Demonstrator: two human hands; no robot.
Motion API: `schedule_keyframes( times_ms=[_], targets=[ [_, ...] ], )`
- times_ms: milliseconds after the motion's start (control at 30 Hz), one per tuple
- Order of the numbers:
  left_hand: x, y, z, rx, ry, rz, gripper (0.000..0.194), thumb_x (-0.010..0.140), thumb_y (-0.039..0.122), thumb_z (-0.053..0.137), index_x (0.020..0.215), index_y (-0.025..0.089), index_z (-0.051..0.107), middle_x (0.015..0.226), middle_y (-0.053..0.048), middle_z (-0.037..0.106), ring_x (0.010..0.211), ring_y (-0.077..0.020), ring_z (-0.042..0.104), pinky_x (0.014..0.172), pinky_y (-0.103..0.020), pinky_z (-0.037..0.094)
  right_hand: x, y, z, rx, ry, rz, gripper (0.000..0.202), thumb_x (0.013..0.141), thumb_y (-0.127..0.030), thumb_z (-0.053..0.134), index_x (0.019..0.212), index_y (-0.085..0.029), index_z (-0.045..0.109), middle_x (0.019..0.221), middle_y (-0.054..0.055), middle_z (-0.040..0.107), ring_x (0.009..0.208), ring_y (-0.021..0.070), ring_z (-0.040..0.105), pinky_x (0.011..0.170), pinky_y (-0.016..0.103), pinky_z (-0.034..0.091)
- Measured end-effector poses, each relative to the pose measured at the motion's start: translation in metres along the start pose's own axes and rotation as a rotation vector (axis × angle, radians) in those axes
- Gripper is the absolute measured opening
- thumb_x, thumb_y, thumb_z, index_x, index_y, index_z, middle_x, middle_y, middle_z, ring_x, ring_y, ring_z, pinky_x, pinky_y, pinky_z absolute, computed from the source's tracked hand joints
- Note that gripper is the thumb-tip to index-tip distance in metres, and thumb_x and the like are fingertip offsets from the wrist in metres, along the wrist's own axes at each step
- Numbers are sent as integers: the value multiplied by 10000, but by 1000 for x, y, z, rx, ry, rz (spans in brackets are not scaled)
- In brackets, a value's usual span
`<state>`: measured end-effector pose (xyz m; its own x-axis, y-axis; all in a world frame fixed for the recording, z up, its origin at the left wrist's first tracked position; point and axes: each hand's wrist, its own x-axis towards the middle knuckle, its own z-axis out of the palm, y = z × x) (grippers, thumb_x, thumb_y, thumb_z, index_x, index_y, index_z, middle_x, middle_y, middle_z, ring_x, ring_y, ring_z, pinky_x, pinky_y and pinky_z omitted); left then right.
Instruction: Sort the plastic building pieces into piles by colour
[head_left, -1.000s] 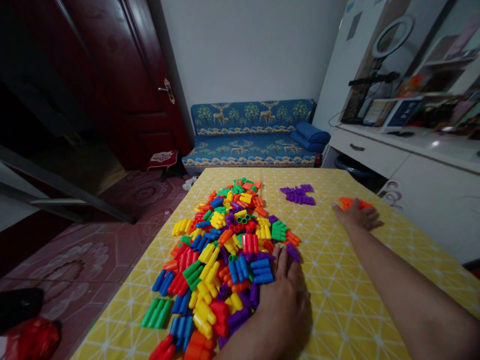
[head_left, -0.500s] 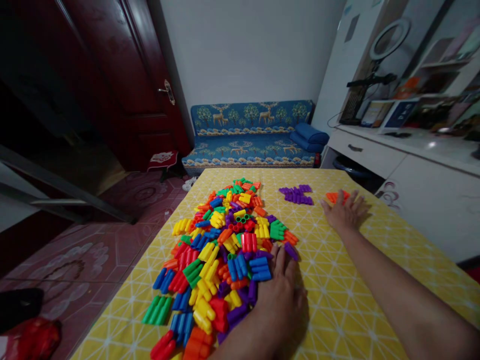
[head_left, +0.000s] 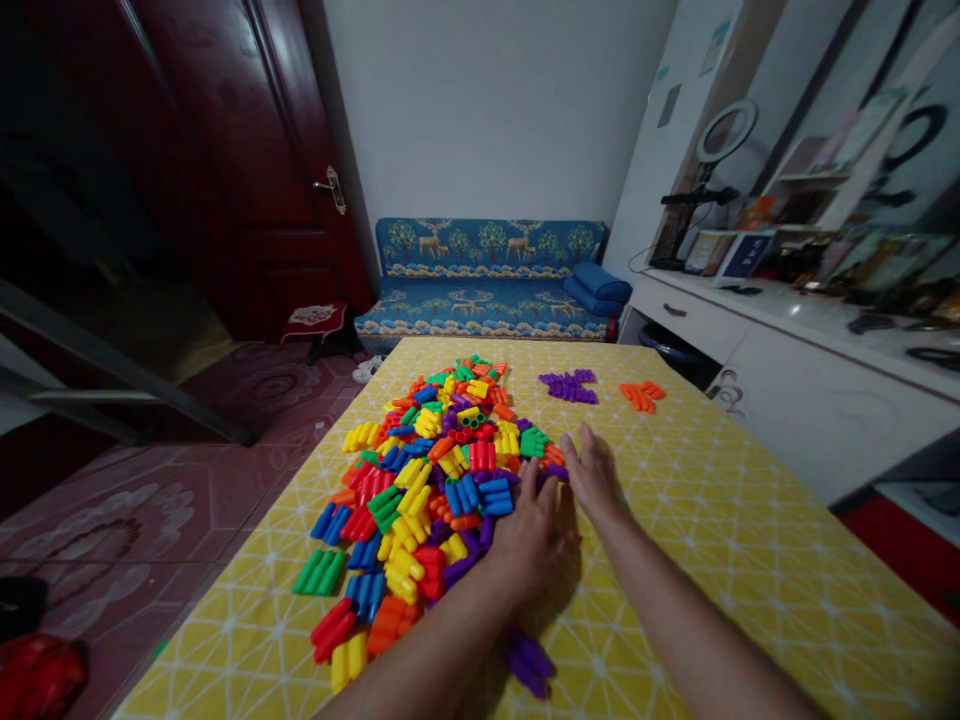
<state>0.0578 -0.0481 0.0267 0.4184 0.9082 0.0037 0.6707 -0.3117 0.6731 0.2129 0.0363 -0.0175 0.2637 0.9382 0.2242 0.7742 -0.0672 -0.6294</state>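
Note:
A big pile of plastic pieces (head_left: 405,480) in red, yellow, blue, green, orange and purple covers the left half of the table. My left hand (head_left: 531,530) rests at the pile's right edge with fingers spread, near blue and purple pieces. Beside it, my right hand (head_left: 596,478) reaches the same edge, fingers extended, its tips near a purple piece (head_left: 556,471). Farther back lie a purple group (head_left: 570,387) and a smaller orange group (head_left: 641,396). Another purple piece (head_left: 529,662) is by my left forearm.
The table (head_left: 720,520) has a yellow patterned cloth. Beyond it stands a blue sofa (head_left: 487,290). A white cabinet (head_left: 810,390) with a ring light (head_left: 726,132) is at the right, a red stool (head_left: 315,320) at the back left.
My right hand has left the orange pieces and moved left, close to my left hand. The orange group is now uncovered. A purple piece now shows by my left forearm. The view has shifted slightly.

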Motion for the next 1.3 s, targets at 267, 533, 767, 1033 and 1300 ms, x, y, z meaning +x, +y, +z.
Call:
schedule_keyframes(
  times_ms=[267,533,767,1033,1300],
  targets=[
    [6,6,-47,-249,-84,238,387,855,299,557,1181,138,687,1222,-104,673,1142,-259,611,1018,-357,458,-10,-7,14,395,-151,-221,510,857,-440,467,1341,-292,531,1373,43,582,1283,259,522,1079,438,426],
    [70,-1,-98,-38,81,190,419,850,242,529,1224,110,661,1155,-122,721,1046,-243,675,923,-327,505,-12,-7,17,810,-155,-239,568,707,-317,655,1259,-283,525,1234,62,643,1082,256,637,910,408,542],
    [108,-19,-76,498,-187,315,723,614,151,735,1320,143,579,1202,-162,687,1082,-313,655,905,-356,521,-13,-13,16,766,-64,-247,487,654,-189,613,1136,-258,603,1175,63,664,1114,261,623,1010,441,497],
    [79,-24,-79,112,246,320,325,746,114,610,1037,177,741,1024,-100,722,931,-222,672,831,-300,524,-17,-24,6,774,25,-350,445,731,-192,591,1175,-215,589,1178,89,643,1081,231,628,973,397,514],
    [43,-31,-69,-428,301,189,331,893,383,572,1078,165,739,1021,-73,756,962,-233,690,884,-334,529,-29,-33,-1,873,-73,-392,486,835,-329,677,1294,-254,537,1198,78,654,1091,222,638,945,375,526]
  ],
)
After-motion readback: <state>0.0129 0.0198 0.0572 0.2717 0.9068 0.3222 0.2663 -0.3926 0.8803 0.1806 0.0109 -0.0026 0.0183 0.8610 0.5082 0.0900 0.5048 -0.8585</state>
